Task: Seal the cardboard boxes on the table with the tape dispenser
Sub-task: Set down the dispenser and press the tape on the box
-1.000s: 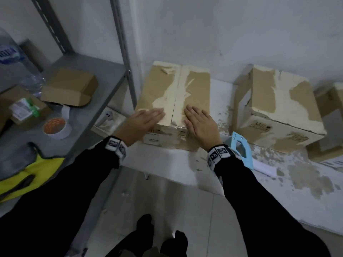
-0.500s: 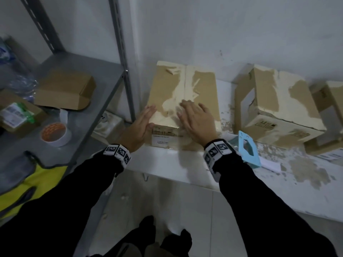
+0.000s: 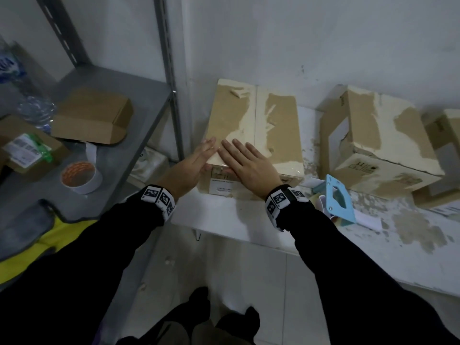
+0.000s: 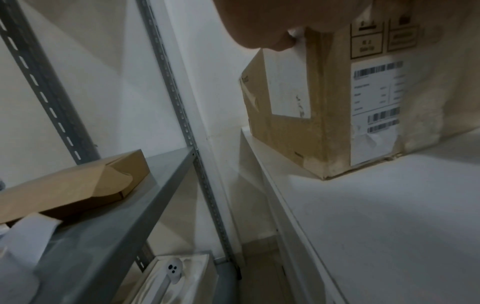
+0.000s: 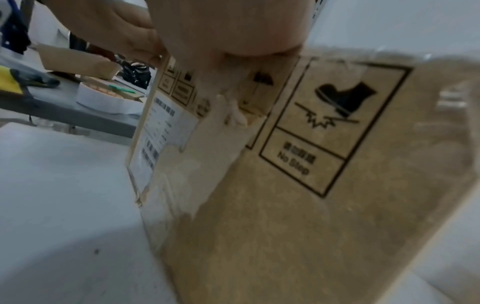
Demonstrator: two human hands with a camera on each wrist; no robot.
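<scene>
A worn cardboard box with its top flaps closed stands at the left end of the white table, against the wall. My right hand lies flat on its top near the front left, fingers straight. My left hand presses with straight fingers along the box's left top edge. In the left wrist view its thumb touches the corner of the box. The blue tape dispenser lies on the table just right of my right wrist, held by neither hand. A second box and a third box stand further right.
A grey metal shelf stands close on the left, its upright post beside the box. On it lie a white tape roll, a flat cardboard mailer, a small labelled box and a yellow vest. The wall stands directly behind the boxes.
My right hand has slid left from the right flap across the seam onto the left flap. My left hand has moved from the top of the left flap out to the box's left edge.
</scene>
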